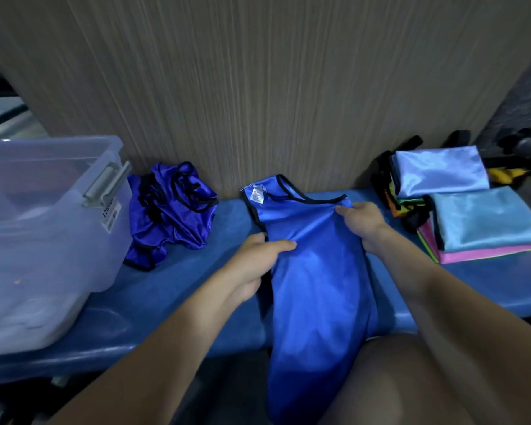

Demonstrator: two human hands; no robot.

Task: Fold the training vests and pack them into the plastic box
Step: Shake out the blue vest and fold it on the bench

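Blue vest (316, 271) lies lengthwise away from me on the blue bench (172, 289), neck end far, hem hanging off the near edge. My left hand (258, 259) pinches its left edge; my right hand (362, 222) pinches the far right shoulder. Plastic box (43, 234) sits well left, so the left hand is nearer. Neck tag and box sticker are unreadable.

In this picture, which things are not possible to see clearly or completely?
- Plastic box, head view: its left side is cut off by the picture edge; the frosted wall blurs the contents.
- Box label: print too small to read.
- Blue vest: its left edge is hidden under the left hand; the right hand covers its right edge.
- Folded stack: lower vests covered by upper ones, so no count.
- Crumpled pile: vest count unclear.
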